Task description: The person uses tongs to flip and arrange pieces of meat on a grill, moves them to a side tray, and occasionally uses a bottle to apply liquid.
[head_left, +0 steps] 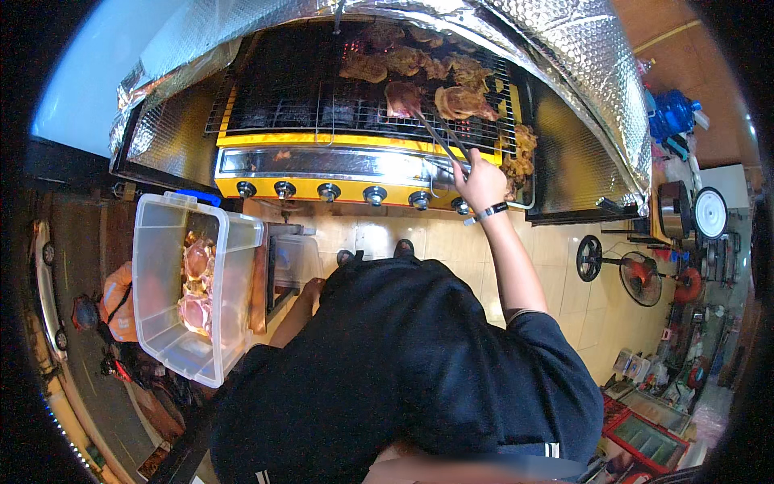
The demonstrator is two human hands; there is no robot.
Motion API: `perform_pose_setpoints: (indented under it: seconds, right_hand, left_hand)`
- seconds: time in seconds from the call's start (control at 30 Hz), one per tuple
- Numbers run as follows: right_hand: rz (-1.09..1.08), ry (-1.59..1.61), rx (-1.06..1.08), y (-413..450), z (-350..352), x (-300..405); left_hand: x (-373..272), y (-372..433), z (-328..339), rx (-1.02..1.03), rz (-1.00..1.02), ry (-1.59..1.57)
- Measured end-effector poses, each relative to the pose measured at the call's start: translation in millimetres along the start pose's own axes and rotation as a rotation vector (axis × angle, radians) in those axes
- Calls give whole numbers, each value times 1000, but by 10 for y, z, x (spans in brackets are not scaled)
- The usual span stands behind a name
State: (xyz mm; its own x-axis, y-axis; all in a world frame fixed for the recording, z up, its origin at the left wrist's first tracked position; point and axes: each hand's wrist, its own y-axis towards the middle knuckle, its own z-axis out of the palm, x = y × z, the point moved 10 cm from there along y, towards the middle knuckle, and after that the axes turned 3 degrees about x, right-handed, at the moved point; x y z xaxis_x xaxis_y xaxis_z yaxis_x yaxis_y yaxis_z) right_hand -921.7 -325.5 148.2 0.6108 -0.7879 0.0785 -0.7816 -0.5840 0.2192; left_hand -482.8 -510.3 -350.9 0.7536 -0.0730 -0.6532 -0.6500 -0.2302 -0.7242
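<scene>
My right hand [482, 181] is closed around a pair of metal tongs [445, 144] at the front of a yellow gas grill [363, 143]. The tongs' tips reach a pale piece of meat [402, 100] on the wire grate [290, 115]. To its right lies a browned piece of meat [464, 104]; several more browned pieces [408, 62] lie further back. My left hand [313, 289] hangs low beside my body, partly hidden by my dark shirt; its fingers are unclear. At the left, a clear plastic bin [175, 354] holds raw marinated meat [198, 284].
Foil insulation [562, 66] surrounds the grill's back and sides. Cooked pieces [521, 154] sit at its right end. Control knobs [375, 195] line its front. A standing fan [640, 278] is at the right. A person in an orange jacket [120, 302] is beyond the bin.
</scene>
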Motion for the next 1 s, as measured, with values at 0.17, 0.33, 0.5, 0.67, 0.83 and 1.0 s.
perform_pose_setpoints:
  seconds: [0.17,0.33,0.5,0.67,0.83,1.0]
  right_hand:
    - [198,83,-55,-258,-258,-414]
    - [757,1105,179,-888,413,-1443]
    - [813,1346,183,-845,686,-1504]
    - [757,1098,143,-546,803,-1410]
    - [448,676,-174,-483,-13,-1413]
    - [254,-52,-127,-291,-792,-924]
  left_hand:
    - [-395,118,-98,-131,-20,-543]
    - [-104,145,-51,26,104,-112]
    - [687,-13,138,195,-208,401]
    - [754,-132,-113,137,-276,185]
    - [521,-33,-237,-18,-126,-503]
    - [137,152,10,-6,3,-432]
